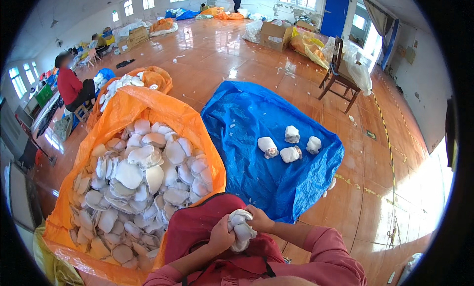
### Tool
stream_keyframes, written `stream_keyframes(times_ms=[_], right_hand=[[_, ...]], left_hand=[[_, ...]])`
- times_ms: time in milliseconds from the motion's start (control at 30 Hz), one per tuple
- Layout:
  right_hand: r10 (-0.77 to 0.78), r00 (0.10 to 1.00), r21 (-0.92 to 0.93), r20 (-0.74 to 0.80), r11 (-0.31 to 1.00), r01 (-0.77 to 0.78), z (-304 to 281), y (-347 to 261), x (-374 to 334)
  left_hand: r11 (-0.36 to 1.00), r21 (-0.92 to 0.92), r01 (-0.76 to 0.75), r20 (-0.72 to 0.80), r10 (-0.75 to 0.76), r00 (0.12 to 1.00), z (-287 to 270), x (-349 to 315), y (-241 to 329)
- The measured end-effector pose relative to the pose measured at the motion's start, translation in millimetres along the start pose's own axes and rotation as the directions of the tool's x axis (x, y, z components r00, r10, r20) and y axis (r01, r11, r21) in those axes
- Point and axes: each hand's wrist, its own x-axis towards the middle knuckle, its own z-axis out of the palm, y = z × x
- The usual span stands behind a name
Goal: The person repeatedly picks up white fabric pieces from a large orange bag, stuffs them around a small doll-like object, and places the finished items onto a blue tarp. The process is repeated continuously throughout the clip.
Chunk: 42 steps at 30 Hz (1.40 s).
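Over my lap, my left hand point(221, 233) and my right hand point(259, 220) are closed on a bundle of white, rounded fabric pads point(242, 230), one hand on each side. The pads look like foam cups, folded and squeezed together. To my left, an orange sack point(210, 152) lies wide open, full of loose white pads point(129, 175) like these. Ahead and to the right, a blue plastic sheet or sack point(237, 120) is spread flat with several white bundles point(291, 154) on it.
Behind the open sack stands another orange sack point(160, 78) of pads. A person in red point(70, 83) sits at the far left. A wooden chair point(340, 78) stands to the right. Cardboard boxes point(275, 36) and more sacks line the back of the room.
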Motion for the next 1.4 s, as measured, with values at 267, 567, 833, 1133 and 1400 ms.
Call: stream_keyframes(times_ms=[267, 567, 833, 1133, 1400], right_hand=[[-0.117, 0.992, 0.041, 0.04, 0.992, 0.115, 6.0, 4.9, 0.2], [-0.166, 0.984, -0.039, 0.058, 0.985, 0.169, -3.9, 7.6, 8.6], [-0.165, 0.986, -0.042, -0.019, 0.986, 0.164, 6.3, 15.3, 5.1], [-0.113, 0.984, -0.047, -0.135, 0.993, 0.107, 13.9, 15.0, 1.7], [-0.345, 0.937, 0.072, -0.049, 0.935, 0.348, -0.9, 26.2, -17.0]], left_hand=[[0.994, 0.079, -0.079, 0.181, 0.064, 0.981, -41.7, 12.5, 5.7], [0.993, -0.061, 0.097, 0.355, -0.069, 0.932, -44.7, 51.5, -11.3], [0.975, -0.093, 0.204, 0.411, -0.149, 0.899, -29.6, 50.3, -10.7], [0.995, -0.058, -0.087, -0.169, 0.076, 0.983, 15.6, 24.4, -2.3], [0.93, 0.156, -0.333, -0.33, 0.367, 0.87, 35.9, 12.4, -8.6]])
